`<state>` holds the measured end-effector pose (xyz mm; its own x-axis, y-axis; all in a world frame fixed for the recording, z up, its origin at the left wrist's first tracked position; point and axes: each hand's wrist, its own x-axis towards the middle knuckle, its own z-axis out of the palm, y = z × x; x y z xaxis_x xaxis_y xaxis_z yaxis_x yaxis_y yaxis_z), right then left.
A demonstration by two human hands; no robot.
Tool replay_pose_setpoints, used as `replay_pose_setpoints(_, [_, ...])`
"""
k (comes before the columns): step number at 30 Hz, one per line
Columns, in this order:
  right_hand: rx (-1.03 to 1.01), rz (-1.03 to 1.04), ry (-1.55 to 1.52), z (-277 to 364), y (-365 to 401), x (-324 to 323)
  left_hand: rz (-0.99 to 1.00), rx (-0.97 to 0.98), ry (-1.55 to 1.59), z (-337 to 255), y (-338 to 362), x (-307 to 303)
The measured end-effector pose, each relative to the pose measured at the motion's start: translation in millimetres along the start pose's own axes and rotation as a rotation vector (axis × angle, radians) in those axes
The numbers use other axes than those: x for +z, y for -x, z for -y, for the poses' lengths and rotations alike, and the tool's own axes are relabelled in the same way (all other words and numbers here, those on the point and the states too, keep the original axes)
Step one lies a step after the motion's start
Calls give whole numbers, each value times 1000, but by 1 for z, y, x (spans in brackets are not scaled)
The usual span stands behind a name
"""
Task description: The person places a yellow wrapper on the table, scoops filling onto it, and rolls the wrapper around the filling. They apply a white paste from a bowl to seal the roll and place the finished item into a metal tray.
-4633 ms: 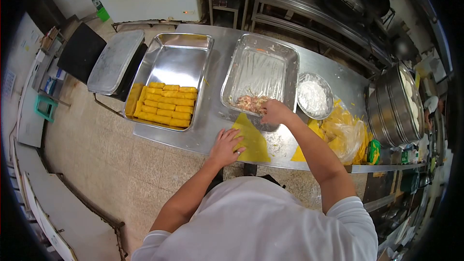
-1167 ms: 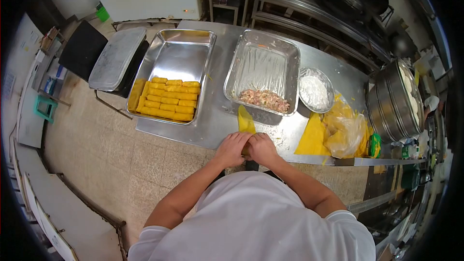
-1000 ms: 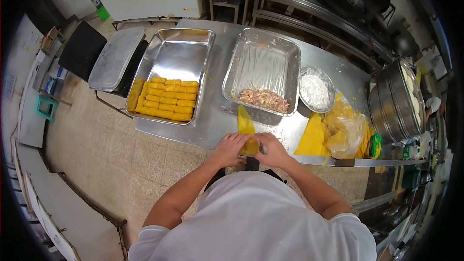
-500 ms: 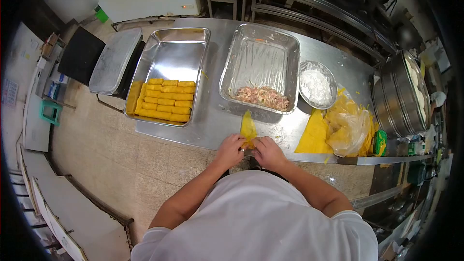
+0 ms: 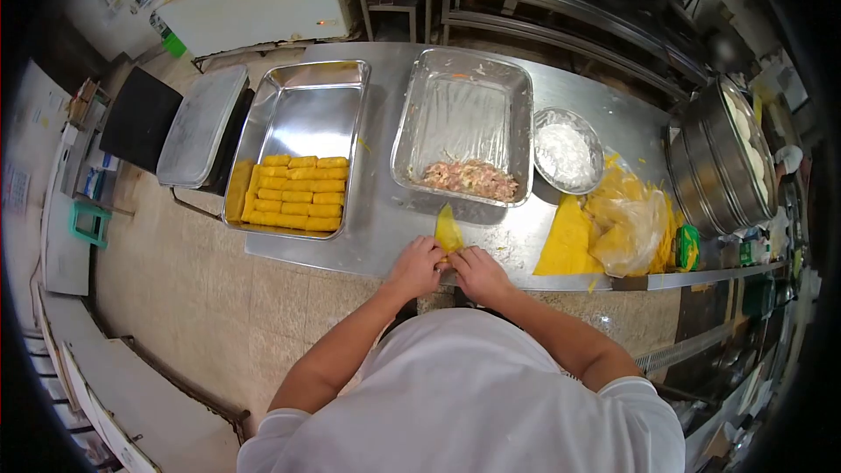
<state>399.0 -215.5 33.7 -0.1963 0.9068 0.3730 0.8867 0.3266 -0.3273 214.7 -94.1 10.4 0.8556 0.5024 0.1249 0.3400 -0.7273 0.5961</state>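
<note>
A yellow wrapper (image 5: 448,229) lies at the near edge of the steel table, its pointed end toward the meat tray. My left hand (image 5: 417,268) and my right hand (image 5: 479,273) are side by side on its near end, fingers curled round it. Beyond it, meat filling (image 5: 470,179) fills the near end of a large steel tray (image 5: 396,136). On the left, several yellow rolls (image 5: 298,197) lie in rows in another steel tray (image 5: 361,92). At the right, a stack of yellow sheets (image 5: 562,241) lies partly under a clear plastic bag (image 5: 632,232).
A round bowl of white powder (image 5: 568,153) stands right of the meat tray. Stacked steamers (image 5: 714,162) and a green packet (image 5: 688,248) are at the table's right end. A lidded container (image 5: 203,127) stands off its left side.
The near part of the wrapper is rolled up more, and less of it lies flat. Both hands have moved slightly within the view, which has shifted a little.
</note>
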Motion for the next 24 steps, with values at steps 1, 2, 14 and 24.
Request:
replay_pose_setpoints(1, [10,33,-5,-4,2,3,1,-46,46,-4,-2,-4])
replay_pose_setpoints(2, [18,67,-11,-8,3,8,1,-93,91,-8,-2,-9])
replay_pose_setpoints(14, [160,212,-22,-15,-13,1,-2,178,48,10,-12,-18])
replay_pose_setpoints(24, [142,135,-5,-21,-17,10,-98,66,89,9,-17,-18])
